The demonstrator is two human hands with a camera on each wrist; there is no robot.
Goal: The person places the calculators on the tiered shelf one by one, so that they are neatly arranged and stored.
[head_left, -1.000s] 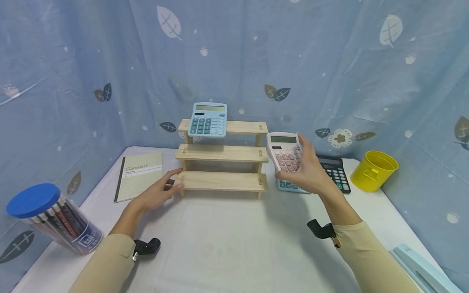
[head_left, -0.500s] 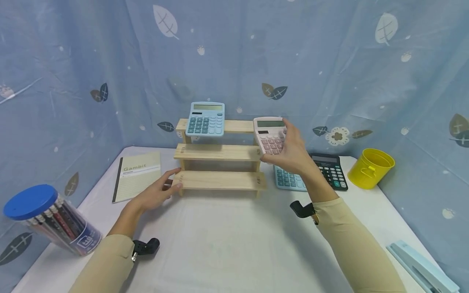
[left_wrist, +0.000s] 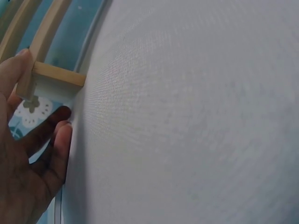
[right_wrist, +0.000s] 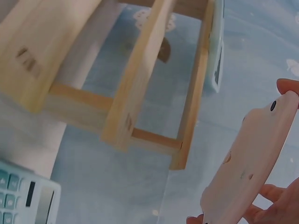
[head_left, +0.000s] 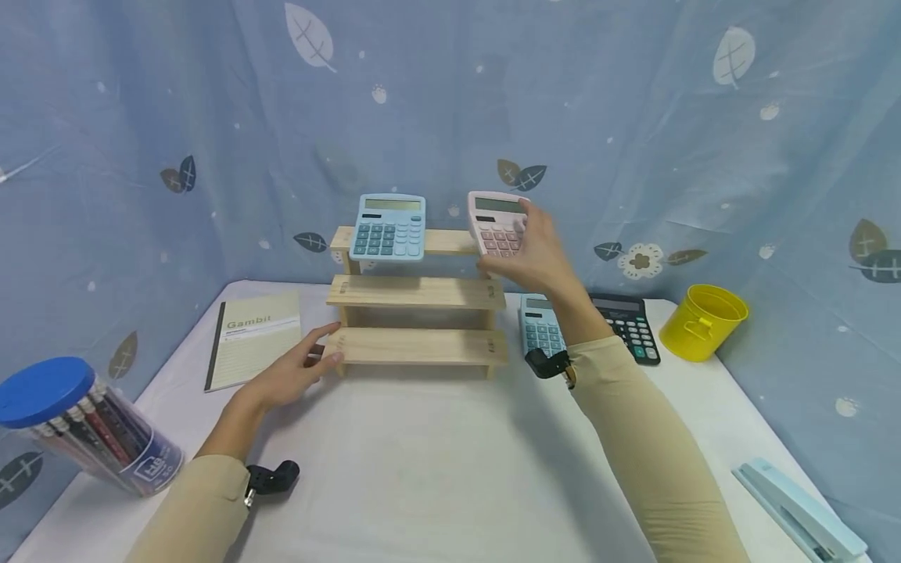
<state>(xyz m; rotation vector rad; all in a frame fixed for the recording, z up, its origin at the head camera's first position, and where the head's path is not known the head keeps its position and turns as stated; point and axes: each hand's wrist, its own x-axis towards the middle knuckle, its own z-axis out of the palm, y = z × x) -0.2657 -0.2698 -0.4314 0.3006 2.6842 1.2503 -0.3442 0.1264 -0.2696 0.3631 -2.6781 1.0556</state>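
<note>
- My right grip [head_left: 533, 256] holds the pink calculator [head_left: 496, 225] by its edges, raised by the right end of the rack's [head_left: 415, 292] top shelf (right wrist view shows a gap to the wood).
- My left grip [head_left: 292, 374] pinches the bottom shelf's left end, thumb in front.
- Blue calculator [head_left: 389, 227] leans at the top shelf's left.
- Black calculator [head_left: 637, 332] lies on the surface [head_left: 422, 461], near the yellow bucket [head_left: 704, 324].
</note>
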